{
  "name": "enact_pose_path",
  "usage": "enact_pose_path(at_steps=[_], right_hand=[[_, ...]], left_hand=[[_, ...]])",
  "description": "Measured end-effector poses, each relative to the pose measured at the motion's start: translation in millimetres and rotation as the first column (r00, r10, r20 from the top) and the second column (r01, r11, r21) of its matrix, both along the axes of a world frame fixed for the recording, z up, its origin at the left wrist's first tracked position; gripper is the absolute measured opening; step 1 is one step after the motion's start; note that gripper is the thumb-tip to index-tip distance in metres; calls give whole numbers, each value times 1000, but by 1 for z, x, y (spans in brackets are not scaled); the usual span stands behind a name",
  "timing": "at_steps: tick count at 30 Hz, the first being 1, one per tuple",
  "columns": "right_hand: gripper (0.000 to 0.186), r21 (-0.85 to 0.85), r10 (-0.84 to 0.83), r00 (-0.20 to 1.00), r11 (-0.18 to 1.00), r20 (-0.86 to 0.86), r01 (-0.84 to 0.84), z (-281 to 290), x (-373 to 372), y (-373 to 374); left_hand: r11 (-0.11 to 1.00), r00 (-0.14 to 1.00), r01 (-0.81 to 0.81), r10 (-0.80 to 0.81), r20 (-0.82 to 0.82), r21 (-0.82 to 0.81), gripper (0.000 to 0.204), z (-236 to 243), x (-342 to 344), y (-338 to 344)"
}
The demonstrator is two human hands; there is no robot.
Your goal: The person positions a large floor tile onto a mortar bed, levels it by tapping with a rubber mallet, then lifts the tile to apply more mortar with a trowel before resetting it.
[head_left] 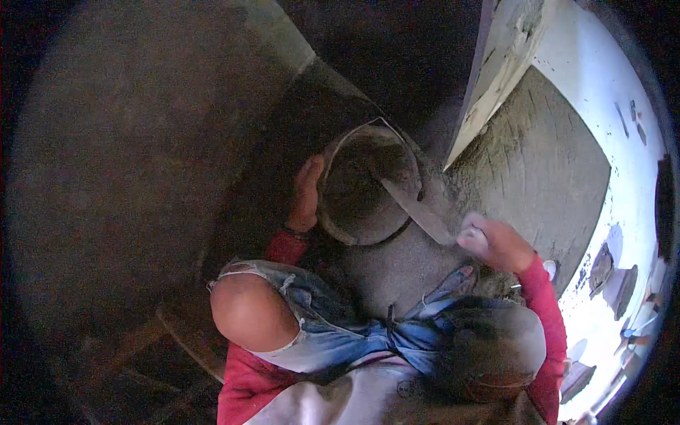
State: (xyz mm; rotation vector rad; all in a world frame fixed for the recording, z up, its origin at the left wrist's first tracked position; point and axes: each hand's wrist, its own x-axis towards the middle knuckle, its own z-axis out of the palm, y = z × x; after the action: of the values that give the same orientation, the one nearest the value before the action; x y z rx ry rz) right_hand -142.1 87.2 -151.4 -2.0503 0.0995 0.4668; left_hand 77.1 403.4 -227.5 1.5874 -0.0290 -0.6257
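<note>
— What do we have in front of our knees?

— A round metal pan (pixel 358 188), dented at the rim, crusted grey with cement, resting on the rough grey floor (pixel 524 170).

— And our hands?

— Our left hand (pixel 307 193) lies against the pan's left rim, fingers curled over it. Our right hand (pixel 489 241) is closed around the handle of a flat trowel (pixel 418 209), whose blade reaches into the pan.

— Around us?

— Torn blue jeans (pixel 340 333), red sleeves (pixel 545 312).
</note>
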Motion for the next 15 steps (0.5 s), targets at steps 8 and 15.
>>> enact_pose_path(at_steps=[8,15], right_hand=[[33,-543,142,989,828,-43,-143,-93,72,68],[43,-481,277,952,857,133,-182,-116,48,80]], left_hand=[[988,979,119,-100,178,-97,39,-7,-19,-25],[999,969,27,-15,248,-44,39,-10,-20,-27]])
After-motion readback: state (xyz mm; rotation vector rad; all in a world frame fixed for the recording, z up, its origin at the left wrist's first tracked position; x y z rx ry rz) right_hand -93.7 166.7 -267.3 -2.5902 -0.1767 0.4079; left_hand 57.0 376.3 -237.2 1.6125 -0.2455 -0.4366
